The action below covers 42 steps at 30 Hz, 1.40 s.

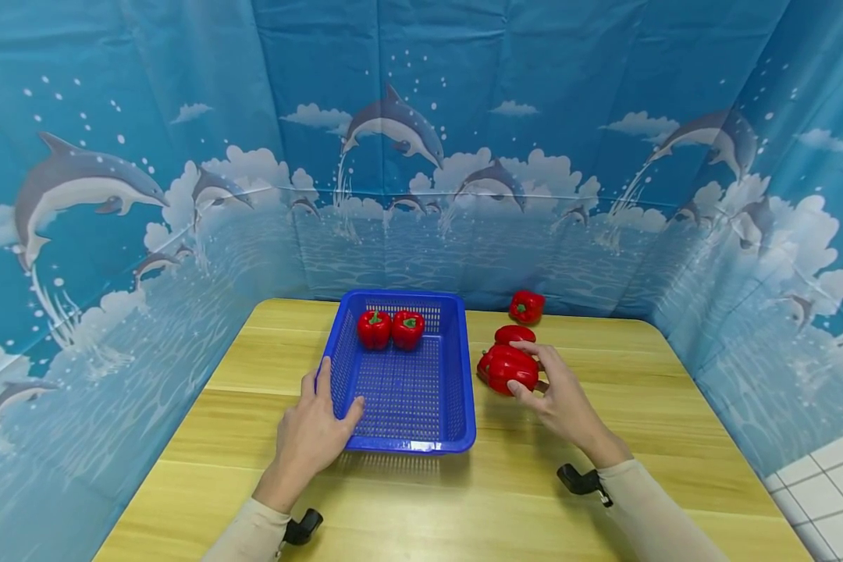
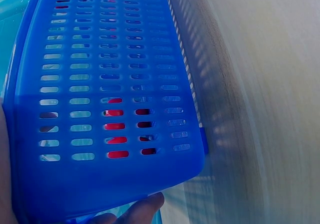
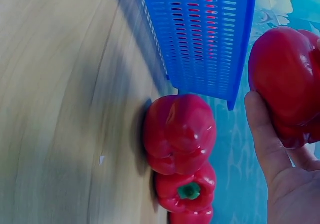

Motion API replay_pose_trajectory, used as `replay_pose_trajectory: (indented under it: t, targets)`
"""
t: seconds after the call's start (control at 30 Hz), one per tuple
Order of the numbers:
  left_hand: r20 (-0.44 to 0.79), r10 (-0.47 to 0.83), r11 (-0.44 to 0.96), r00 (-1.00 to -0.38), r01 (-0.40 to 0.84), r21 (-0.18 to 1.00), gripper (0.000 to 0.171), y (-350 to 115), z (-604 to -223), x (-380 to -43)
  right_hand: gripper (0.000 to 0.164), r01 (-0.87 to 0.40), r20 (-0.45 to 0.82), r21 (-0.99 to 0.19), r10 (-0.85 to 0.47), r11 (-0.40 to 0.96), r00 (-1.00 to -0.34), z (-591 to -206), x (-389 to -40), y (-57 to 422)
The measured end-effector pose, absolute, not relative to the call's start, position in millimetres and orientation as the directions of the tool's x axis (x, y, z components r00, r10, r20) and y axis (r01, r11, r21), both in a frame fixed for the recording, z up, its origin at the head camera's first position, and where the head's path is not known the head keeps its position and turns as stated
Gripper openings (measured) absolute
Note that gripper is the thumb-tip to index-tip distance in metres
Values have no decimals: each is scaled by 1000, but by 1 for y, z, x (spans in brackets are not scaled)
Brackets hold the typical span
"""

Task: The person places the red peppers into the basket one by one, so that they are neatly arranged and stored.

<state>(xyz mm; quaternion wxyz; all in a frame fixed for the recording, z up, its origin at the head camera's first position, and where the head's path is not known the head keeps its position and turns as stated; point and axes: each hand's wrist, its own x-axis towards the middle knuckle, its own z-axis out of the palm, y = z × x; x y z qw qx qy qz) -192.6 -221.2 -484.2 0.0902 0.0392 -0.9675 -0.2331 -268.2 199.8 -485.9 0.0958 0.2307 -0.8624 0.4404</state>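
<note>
**Gripping a smooth red pepper beside a slotted blue basket**

Thumb and fingers of the right hand curve around the red pepper, a plump, lobed shape whose glossy skin catches streaks of light. It is above the table, just to the right of the basket.

The left hand is well apart from the right and clasps the basket's near left corner, its thumb over the inner side of the rim and its fingers along the outside.

The basket looks like moulded plastic: a deep rectangle with rounded corners, a smooth turned-out rim, walls pierced by rows of short oval slots and a floor of fine mesh. Two red peppers sit side by side against its far end, ribbed and shiny, with stubby green stems.

Three more red peppers lie in a line on the table. One shows a green stem set in a dimple.

Pale yellow wood grain runs in long bands across the table, and its far corners are rounded. Behind it hangs a creased blue curtain printed with leaping dolphins and puffy clouds. Square white tiles show at the lower right.
</note>
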Motion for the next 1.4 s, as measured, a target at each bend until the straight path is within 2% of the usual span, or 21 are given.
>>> replay_pose_trajectory:
  t: [0.2, 0.47, 0.73, 0.97, 1.4]
  targets:
    - [155, -119, 885, -981, -33, 465, 104, -221, -484, -193, 64, -449, 348, -760, -289, 470, -892, -482, -268, 197]
    - [128, -117, 885, -985, -45, 464, 106, -221, -484, -194, 67, -451, 370, -756, -257, 474, -893, -478, -267, 192]
    - [132, -114, 886, -985, -40, 462, 107, -221, -484, -193, 70, -480, 384, -785, -300, 393, -873, -474, -270, 183]
    - [142, -112, 888, -984, -35, 458, 105, -221, -483, -192, 66, -482, 383, -774, -303, 411, -873, -466, -275, 174]
    - [142, -110, 887, -984, -33, 460, 104, -222, -483, -192, 73, -454, 348, -784, -306, 423, -886, -447, -281, 151]
